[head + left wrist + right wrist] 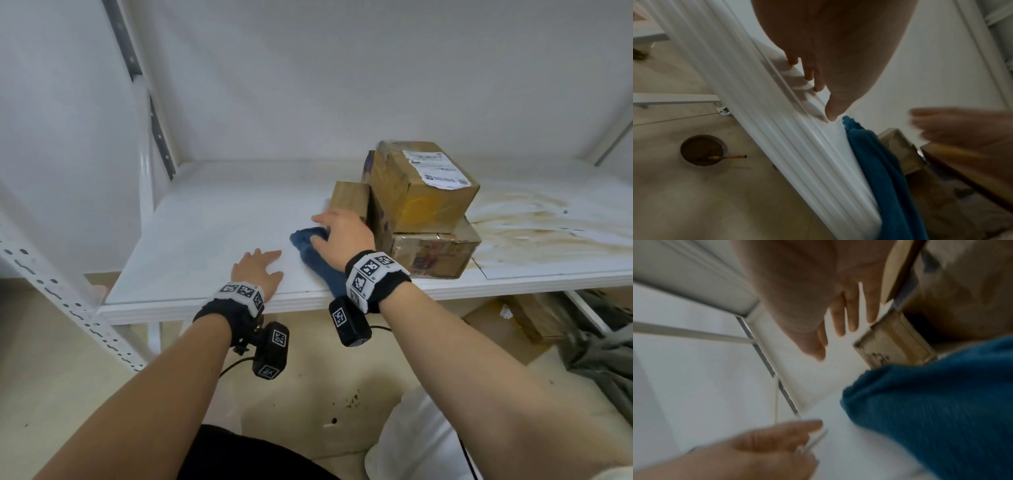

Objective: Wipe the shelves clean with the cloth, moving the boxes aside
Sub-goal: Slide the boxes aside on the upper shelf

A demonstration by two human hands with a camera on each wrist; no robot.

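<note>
L hand (255,272) is laid flat on the white shelf (212,226) nr the front edge, fingers straight, nothing held. R hand (342,236) is spread above the blue cloth (317,260), fingers released, not clenched. Cloth is draped over the shelf's front edge. Stacked boxes (421,205) are seen at 3 o'clock of the cloth, w/ brown stains (534,219) further at 3 o'clock.

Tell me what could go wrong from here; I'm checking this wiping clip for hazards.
1. The right hand hovers beside the small box and the stacked boxes; a push could topple the top one.
2. The cloth hangs over the shelf edge and may slip off.
3. The brown stains lie beyond the boxes and may be missed.
</note>
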